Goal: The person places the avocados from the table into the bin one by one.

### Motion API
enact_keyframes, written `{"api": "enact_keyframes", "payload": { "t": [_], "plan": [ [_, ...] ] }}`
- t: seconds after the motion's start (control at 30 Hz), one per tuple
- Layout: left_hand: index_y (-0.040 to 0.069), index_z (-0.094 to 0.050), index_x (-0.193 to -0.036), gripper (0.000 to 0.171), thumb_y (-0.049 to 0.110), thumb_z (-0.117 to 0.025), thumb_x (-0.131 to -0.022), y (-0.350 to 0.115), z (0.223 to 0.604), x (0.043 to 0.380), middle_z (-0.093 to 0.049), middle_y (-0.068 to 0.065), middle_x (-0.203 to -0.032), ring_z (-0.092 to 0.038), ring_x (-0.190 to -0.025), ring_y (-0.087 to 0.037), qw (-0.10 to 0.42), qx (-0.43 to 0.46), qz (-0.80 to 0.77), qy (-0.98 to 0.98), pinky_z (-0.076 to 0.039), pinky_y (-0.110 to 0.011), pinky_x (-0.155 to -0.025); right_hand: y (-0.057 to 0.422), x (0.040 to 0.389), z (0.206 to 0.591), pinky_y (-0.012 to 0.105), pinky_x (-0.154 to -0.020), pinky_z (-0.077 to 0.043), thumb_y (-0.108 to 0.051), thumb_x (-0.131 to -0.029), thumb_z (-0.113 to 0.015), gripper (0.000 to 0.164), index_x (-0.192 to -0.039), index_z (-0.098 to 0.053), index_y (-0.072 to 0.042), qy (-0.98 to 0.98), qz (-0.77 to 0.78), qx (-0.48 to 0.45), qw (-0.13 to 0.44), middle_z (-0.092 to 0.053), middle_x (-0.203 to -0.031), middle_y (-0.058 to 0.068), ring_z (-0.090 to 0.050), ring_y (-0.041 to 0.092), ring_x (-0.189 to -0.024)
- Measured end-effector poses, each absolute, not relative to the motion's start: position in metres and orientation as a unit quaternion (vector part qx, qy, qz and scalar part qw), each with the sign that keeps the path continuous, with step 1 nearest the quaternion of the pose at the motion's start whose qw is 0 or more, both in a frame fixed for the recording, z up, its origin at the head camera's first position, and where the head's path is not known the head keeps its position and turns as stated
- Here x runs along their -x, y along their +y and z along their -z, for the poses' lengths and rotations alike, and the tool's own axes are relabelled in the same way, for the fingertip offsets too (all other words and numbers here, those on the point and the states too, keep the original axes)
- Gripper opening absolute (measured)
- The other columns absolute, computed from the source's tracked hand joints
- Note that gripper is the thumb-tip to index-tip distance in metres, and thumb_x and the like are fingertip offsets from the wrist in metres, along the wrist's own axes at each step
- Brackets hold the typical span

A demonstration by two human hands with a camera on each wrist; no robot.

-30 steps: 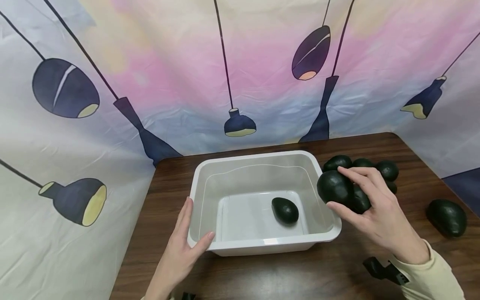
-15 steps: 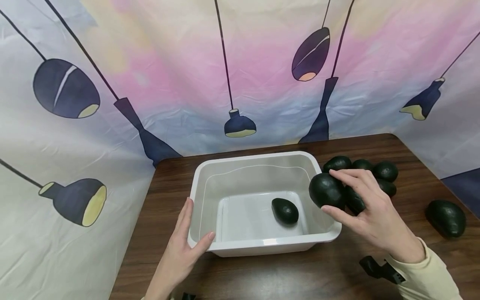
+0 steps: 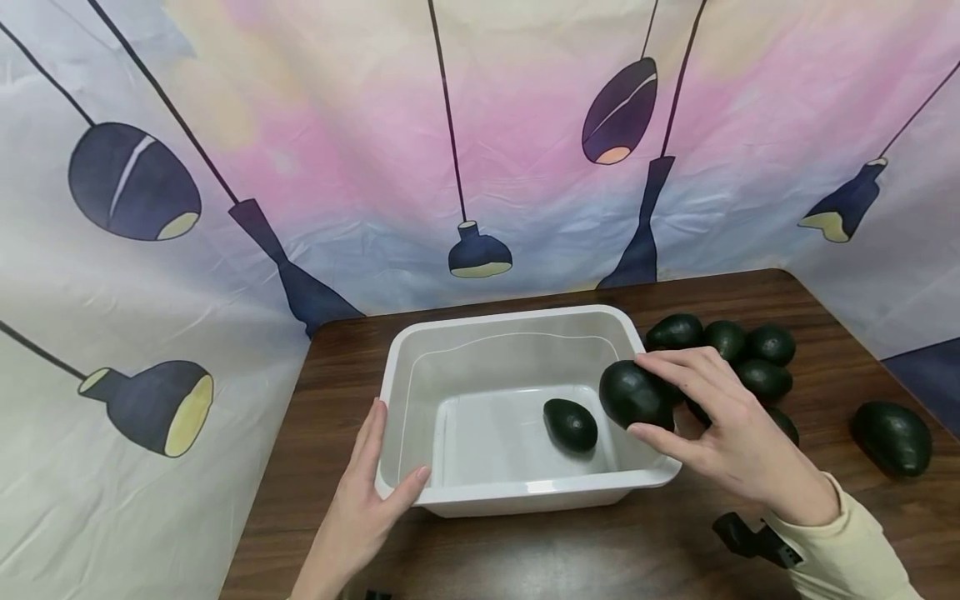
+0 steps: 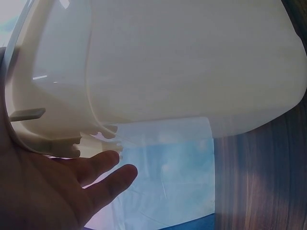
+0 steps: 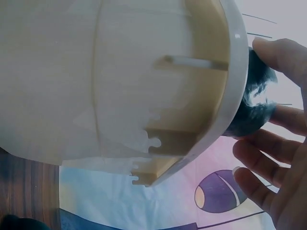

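Note:
A dark green avocado [image 3: 633, 396] is gripped between the thumb and fingers of my right hand [image 3: 731, 429], over the right rim of a white plastic tub [image 3: 540, 492]. Its glossy skin [image 5: 256, 98] shows just past the tub's rim in the right wrist view. Another avocado [image 3: 572, 426] lies on the tub floor, right of centre. My left hand [image 3: 352, 508] rests at the tub's front left corner, thumb on the rim and straight fingers along the outer left wall. The left wrist view has its fingers [image 4: 110, 184] under the rim, beside the tub wall.
Several avocados [image 3: 763, 381] lie grouped on the wooden table [image 3: 525, 558] right of the tub, partly hidden by my right hand. One more avocado [image 3: 892, 437] sits apart near the table's right edge. A cloth with painted lamps [image 3: 480, 150] hangs behind.
My right hand has carried its avocado left from beside the tub to above its right rim, uncovering more of the group behind. The left hand has stayed in place.

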State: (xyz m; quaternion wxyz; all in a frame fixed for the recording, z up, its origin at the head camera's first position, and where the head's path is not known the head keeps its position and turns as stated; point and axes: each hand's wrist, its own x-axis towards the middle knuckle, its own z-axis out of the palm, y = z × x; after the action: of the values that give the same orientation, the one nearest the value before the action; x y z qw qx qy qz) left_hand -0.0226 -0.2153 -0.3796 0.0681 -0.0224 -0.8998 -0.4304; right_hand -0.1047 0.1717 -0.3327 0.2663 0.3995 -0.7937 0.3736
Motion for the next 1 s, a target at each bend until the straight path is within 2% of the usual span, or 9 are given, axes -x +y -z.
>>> {"api": "enact_keyframes", "payload": {
  "t": [0.57,1.0],
  "plan": [
    [0.022,-0.008,-0.158,0.091,0.034,-0.070,-0.091,-0.2150,0.3805,0.0231,-0.008,0.006,-0.161,-0.019,-0.144,-0.022,0.067,0.019,0.419,-0.905,-0.028,-0.051,-0.106,0.1730,0.1053,0.3393,0.020,-0.097,-0.032,-0.040,-0.081,-0.079,0.064,-0.133,-0.059,-0.008,-0.806,-0.353,-0.421,0.219,-0.060,-0.123,0.003,-0.049,0.018,-0.110],
    [0.022,-0.008,-0.158,0.091,0.032,-0.070,-0.091,-0.2147,0.3811,0.0235,-0.007,0.004,-0.161,-0.019,-0.143,-0.025,0.068,0.023,0.432,-0.899,-0.029,-0.054,-0.105,0.1703,0.1031,0.3400,0.018,-0.097,-0.033,-0.035,-0.077,-0.083,0.063,-0.130,-0.061,-0.007,-0.803,-0.351,-0.436,0.204,-0.061,-0.123,0.000,-0.048,0.017,-0.112]
  ]
}}
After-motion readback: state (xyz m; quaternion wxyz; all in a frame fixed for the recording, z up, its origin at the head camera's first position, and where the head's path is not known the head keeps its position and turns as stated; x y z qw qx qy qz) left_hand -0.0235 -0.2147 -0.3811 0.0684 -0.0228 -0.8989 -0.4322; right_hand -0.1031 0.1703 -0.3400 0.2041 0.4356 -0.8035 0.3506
